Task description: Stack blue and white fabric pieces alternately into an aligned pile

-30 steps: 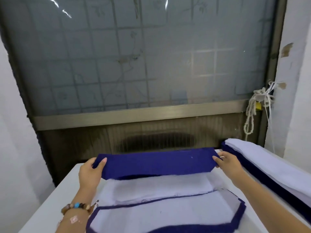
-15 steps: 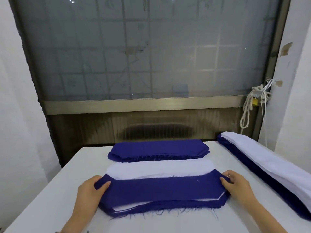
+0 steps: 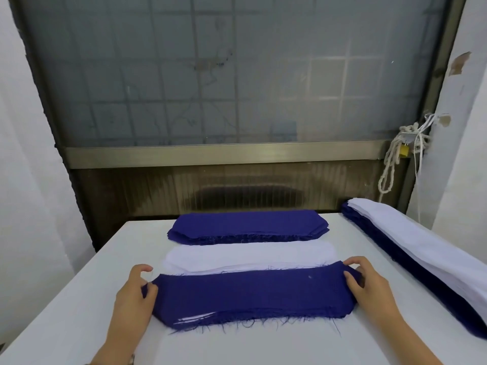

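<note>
- Presently, the top blue piece (image 3: 250, 293) lies flat on the mixed pile (image 3: 195, 317) at the near middle of the tabletop (image 3: 79, 299); white edges show under its front-left corner.
- Left hand (image 3: 137, 293) pinches the piece's left end, thumb on top.
- Right hand (image 3: 369, 285) pinches the right end, fingers curled over the corner.
- White pile (image 3: 250, 255) lies just behind the mixed pile. The blue pile (image 3: 247, 226) lies behind that, at the far edge.
- Long blue-and-white stack (image 3: 427, 259) runs along the right side, apart from both hands.
- Knotted rope (image 3: 392, 159) and yellow padlock (image 3: 404, 151) hang by the window frame, far right.
</note>
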`<move>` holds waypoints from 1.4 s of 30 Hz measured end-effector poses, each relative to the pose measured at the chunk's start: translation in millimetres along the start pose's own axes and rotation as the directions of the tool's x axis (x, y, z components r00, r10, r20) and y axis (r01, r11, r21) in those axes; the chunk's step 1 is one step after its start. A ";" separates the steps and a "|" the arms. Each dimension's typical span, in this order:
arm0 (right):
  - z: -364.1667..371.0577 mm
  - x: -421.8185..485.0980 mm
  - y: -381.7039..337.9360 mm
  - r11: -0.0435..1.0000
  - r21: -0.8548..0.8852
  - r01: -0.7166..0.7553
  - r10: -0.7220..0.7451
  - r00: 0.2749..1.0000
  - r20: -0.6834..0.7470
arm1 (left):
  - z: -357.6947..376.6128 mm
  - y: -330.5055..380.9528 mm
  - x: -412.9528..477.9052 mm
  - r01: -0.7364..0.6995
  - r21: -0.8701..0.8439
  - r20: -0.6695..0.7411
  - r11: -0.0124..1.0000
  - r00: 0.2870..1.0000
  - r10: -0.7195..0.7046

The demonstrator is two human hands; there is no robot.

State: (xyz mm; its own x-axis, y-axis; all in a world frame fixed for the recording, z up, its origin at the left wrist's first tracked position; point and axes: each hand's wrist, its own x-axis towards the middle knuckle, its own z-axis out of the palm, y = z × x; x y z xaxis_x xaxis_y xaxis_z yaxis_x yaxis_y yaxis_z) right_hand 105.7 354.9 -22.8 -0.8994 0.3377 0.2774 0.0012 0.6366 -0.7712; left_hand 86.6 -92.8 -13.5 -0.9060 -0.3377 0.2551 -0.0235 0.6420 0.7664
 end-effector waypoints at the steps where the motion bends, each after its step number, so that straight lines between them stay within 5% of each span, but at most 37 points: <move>1: 0.4 -0.1 -0.1 1.000 -0.017 0.008 -0.008 1.000 -0.004 | -0.3 -0.2 -0.5 -0.009 -0.001 -0.002 1.000 1.000 0.009; 14: 3.7 1.2 3.4 0.988 -0.148 0.032 -0.042 0.997 -0.065 | 2.4 -0.3 0.2 0.000 0.080 -0.016 0.997 1.000 0.002; 20: 3.2 -3.4 -0.5 0.896 -0.401 0.190 -0.276 0.946 -0.168 | 2.5 2.1 0.4 -0.169 0.246 -0.115 0.954 0.973 0.202; 27: 2.1 -9.3 -8.6 0.831 -0.215 0.513 -0.486 0.858 0.169 | 5.5 5.0 -8.7 -0.393 0.056 0.210 0.918 0.903 0.374; 38: 7.6 26.3 -41.2 0.814 -0.380 0.438 -0.295 0.877 0.380 | 6.6 28.6 32.6 -0.326 0.179 0.398 0.928 0.887 0.235; 42: 40.4 62.7 -72.1 0.838 -0.326 0.438 -0.334 0.884 0.328 | 35.6 69.3 61.8 -0.431 0.194 0.291 0.881 0.883 0.368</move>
State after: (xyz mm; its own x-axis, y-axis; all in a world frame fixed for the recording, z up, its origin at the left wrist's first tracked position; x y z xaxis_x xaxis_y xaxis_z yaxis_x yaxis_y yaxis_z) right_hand 31.6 302.1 27.1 -0.9384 -0.1415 0.3153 -0.2502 0.9074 -0.3376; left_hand 14.0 -44.7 34.5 -0.9315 0.1382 0.3364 0.2881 0.8450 0.4505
